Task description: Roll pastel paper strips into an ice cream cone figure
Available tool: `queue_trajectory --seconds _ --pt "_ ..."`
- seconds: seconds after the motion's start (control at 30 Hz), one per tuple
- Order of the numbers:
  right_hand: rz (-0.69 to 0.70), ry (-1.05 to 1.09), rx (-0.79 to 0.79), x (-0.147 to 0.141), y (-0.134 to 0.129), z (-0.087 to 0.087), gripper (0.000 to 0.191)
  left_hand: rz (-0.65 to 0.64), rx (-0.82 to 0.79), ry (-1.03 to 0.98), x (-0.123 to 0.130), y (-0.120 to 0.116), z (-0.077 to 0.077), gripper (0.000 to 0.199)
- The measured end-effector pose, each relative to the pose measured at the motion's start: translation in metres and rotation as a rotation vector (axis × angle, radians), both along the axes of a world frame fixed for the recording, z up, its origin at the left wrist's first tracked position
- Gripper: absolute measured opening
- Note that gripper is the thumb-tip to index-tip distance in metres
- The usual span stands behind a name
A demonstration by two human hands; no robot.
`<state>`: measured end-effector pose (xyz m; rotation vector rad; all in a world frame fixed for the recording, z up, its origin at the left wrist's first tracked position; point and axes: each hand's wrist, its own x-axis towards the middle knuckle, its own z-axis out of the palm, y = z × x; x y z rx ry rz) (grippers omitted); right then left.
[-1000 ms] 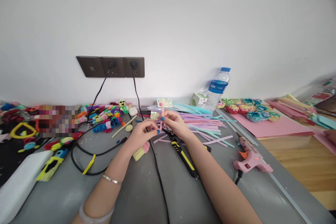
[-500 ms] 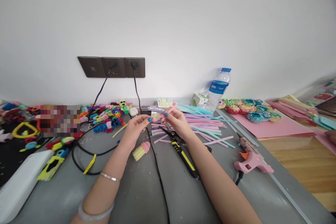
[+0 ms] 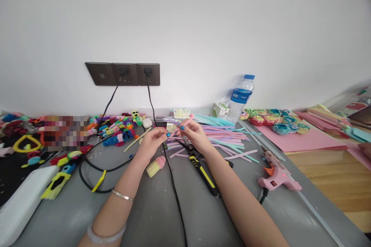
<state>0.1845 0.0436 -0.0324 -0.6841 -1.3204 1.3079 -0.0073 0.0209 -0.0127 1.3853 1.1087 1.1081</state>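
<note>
Now both hands, left hand (image 3: pixel 155 142) and right hand (image 3: pixel 193 134), pinch a pink fuzzy stem (image 3: pixel 185 122) between fingertips, up above the grey counter (image 3: pixel 156 216), near the yellow-and-black pliers (image 3: pixel 203 171).

Holds both bare arms extended from the near side toward the far middle. Slants the left forearm (image 3: pixel 127 185) inward from near left and the longer-showing right forearm (image 3: pixel 237 197) inward from near right. Keeps the left hand with blue-painted nails (image 3: pixel 153 142) and the right hand with blue-painted nails (image 3: pixel 197 135) close together, thumbs pointing toward each other but apart. Pinches with thumb and fingers on either side, the fingers bent. Carries the right thumb tip slightly farther away than the left. Partly hides the outer fingers behind each hand.
</note>
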Motion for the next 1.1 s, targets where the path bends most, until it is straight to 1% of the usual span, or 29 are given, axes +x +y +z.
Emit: queue_trajectory --seconds 0.13,0.2,0.27,0.3,0.37,0.43,0.5,0.6,0.7,0.8,0.87,0.97,1.03,1.1 --pt "0.044 -0.054 -0.021 -0.001 -0.003 0.002 0.024 -0.195 0.069 0.157 -0.003 -0.004 0.004 0.022" --pt "0.107 -0.105 -0.019 -0.002 -0.005 0.004 0.027 -0.282 0.064 0.218 -0.002 -0.006 0.005 0.02" --pt "0.167 -0.136 -0.024 -0.002 -0.006 0.004 0.028 -0.329 0.049 0.24 -0.002 -0.007 0.005 0.019" --pt "0.172 -0.136 -0.03 -0.002 -0.006 0.004 0.028 -0.322 0.038 0.228 -0.001 -0.007 0.004 0.018" --pt "0.114 -0.1 -0.037 -0.002 -0.005 0.003 0.027 -0.244 0.016 0.157 -0.001 -0.005 0.002 0.02" --pt "0.013 -0.032 -0.034 -0.001 -0.002 0.002 0.026 -0.108 -0.003 0.065 -0.001 -0.003 0.001 0.023" --pt "-0.052 0.03 -0.03 0.001 0.0 0.002 0.026 0.021 -0.022 -0.008 -0.002 0.0 0.0 0.025" --pt "-0.046 0.065 -0.032 0.001 0.0 0.003 0.026 0.134 -0.065 -0.1 -0.004 0.003 -0.001 0.028" --pt "0.005 0.039 -0.037 -0.001 -0.002 0.005 0.025 0.167 -0.104 -0.156 -0.002 0.004 -0.002 0.031" --pt "0.043 0.016 -0.044 -0.002 -0.004 0.005 0.024 0.186 -0.119 -0.145 0.001 0.003 -0.003 0.032" --pt "0.043 0.007 -0.046 -0.002 -0.003 0.004 0.025 0.198 -0.104 -0.124 0.002 0.003 -0.004 0.031" --pt "-0.007 0.034 -0.065 -0.002 0.0 0.003 0.031 0.204 0.01 -0.065 0.001 0.003 -0.005 0.023" --pt "-0.074 0.084 -0.098 -0.001 0.002 0.003 0.034 0.196 0.124 -0.02 0.0 0.004 -0.007 0.017" --pt "-0.146 0.127 -0.118 -0.001 0.003 0.004 0.035 0.183 0.198 0.033 -0.001 0.005 -0.008 0.015"
